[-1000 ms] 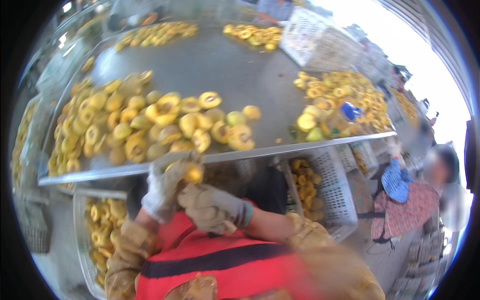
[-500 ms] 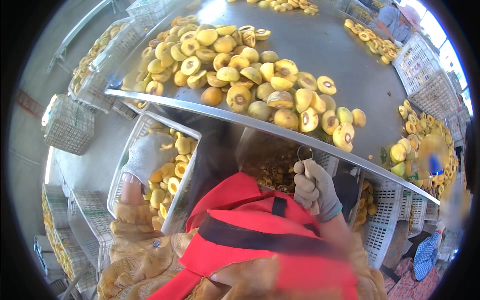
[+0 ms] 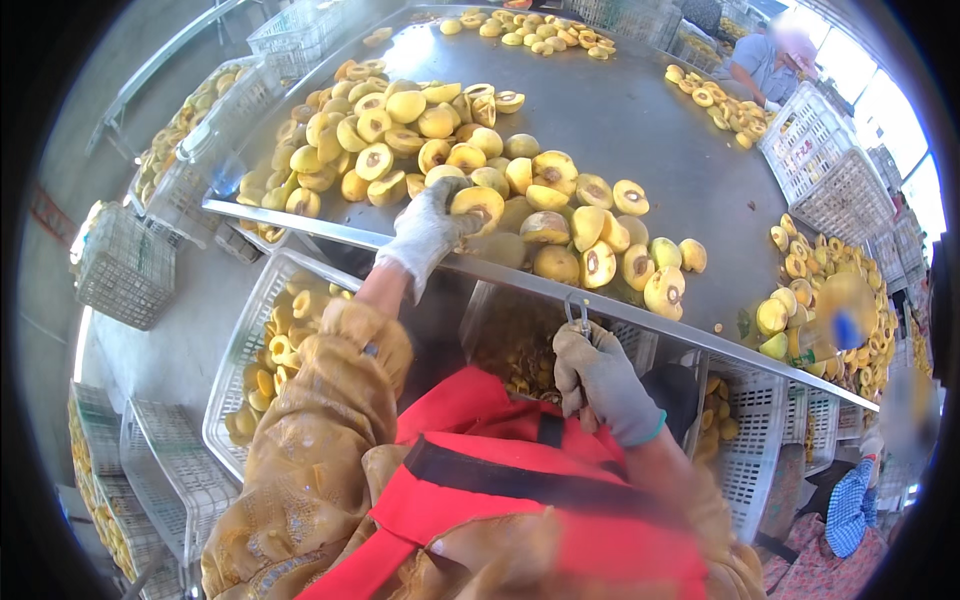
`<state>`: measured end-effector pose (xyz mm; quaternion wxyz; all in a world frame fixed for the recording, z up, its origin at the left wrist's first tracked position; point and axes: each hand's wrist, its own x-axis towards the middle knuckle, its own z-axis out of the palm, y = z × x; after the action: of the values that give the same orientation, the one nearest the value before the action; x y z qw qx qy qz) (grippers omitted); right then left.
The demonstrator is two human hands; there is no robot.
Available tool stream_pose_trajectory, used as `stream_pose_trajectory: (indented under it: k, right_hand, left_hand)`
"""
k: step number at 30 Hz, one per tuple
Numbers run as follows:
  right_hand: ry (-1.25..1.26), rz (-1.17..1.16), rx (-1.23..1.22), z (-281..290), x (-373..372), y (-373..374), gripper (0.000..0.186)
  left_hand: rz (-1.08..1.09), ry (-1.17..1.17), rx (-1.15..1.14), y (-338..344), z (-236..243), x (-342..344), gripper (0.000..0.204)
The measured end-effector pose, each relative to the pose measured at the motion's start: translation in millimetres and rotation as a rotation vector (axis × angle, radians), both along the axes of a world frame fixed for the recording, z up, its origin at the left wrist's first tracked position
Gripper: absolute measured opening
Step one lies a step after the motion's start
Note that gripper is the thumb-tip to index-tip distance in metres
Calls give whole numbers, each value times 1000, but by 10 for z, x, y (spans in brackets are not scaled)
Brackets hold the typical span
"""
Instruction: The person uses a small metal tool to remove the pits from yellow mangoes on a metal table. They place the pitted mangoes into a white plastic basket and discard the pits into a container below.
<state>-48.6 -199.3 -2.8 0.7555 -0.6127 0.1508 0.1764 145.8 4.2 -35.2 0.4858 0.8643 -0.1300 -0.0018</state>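
My left hand [image 3: 432, 228], in a grey work glove, reaches over the near edge of a steel table [image 3: 620, 120] and closes on a yellow halved fruit [image 3: 480, 205] at the front of a large heap of halved yellow fruit [image 3: 440, 150]. My right hand [image 3: 598, 372], also gloved, stays below the table edge near my red apron [image 3: 520, 480] and grips a small metal loop tool [image 3: 577, 313] that points upward.
White plastic crates of fruit halves [image 3: 268, 340] stand under the table at the left, and another crate of scraps [image 3: 520, 340] sits in front of me. More fruit piles [image 3: 815, 300] lie at the right. Another person [image 3: 765, 60] works at the far side.
My left hand rose from the crate under the table and onto the table's fruit heap, taking hold of a half. My right hand stayed below the edge with the tool.
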Motion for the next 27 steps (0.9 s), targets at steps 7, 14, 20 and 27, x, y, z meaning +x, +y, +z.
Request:
stream_pose_trajectory:
  k: [7, 14, 20, 27]
  right_hand:
    - [-213, 48, -241, 237, 272, 289, 10]
    - [-455, 41, -439, 13, 246, 361, 9]
    - [-636, 100, -928, -53, 218, 375, 35]
    - [-516, 118, -687, -187, 198, 441, 35]
  left_hand:
    - [-156, 413, -1039, -246, 358, -972, 61]
    - [-182, 556, -1271, -327, 494, -1303, 53]
    - [-183, 376, -1213, -397, 369, -1283, 45]
    - [30, 140, -904, -563, 341, -1296, 37]
